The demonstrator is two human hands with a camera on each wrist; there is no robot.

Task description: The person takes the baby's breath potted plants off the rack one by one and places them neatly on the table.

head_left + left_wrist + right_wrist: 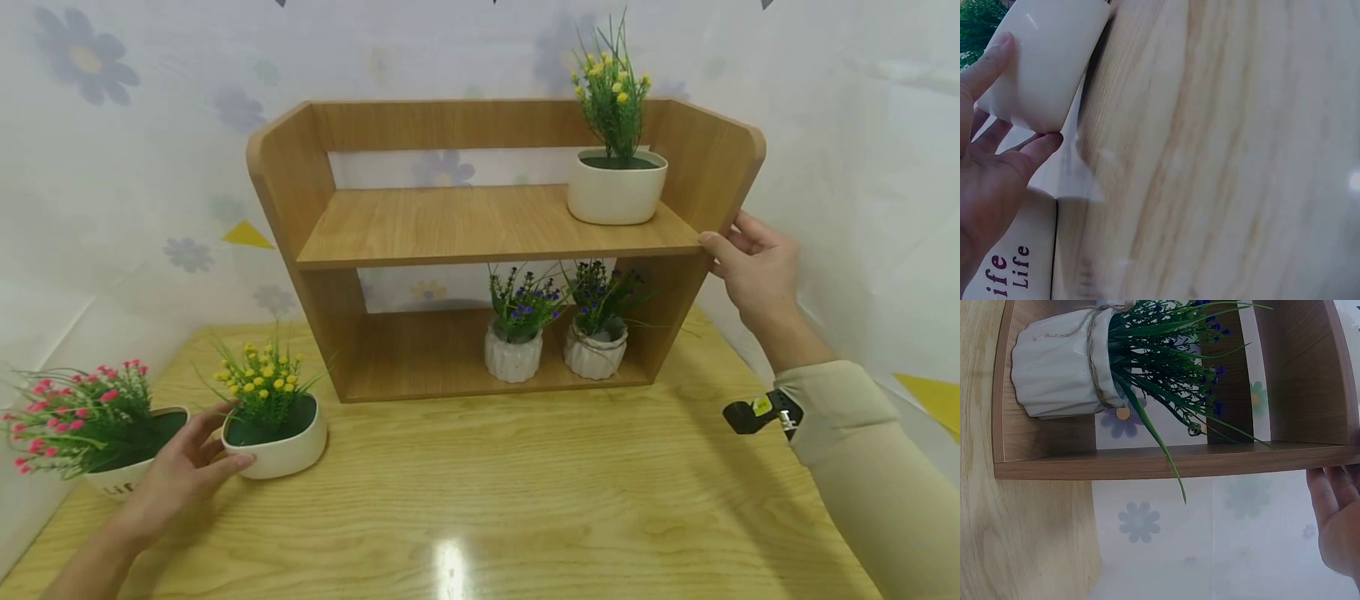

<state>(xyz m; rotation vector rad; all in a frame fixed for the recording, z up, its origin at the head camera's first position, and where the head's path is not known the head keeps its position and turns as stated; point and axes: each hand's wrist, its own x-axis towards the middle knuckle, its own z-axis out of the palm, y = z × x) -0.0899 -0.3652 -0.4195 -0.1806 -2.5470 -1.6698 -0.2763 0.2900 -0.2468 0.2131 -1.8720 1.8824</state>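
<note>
At the left of the head view, my left hand grips the near-left end of a white oval pot of yellow artificial flowers. In the left wrist view, the thumb lies on the pot's side and the fingers curl round its end. My right hand grips the right side panel of a two-tier wooden shelf, thumb at the middle board's front corner. The right wrist view shows the fingers against that panel's outer face.
Pink flowers in a white pot lettered "Life" stand beside my left hand. A yellow-flowered white pot sits on the upper tier at right. Two small pots with purple flowers, one white, one twine-tied, occupy the lower tier.
</note>
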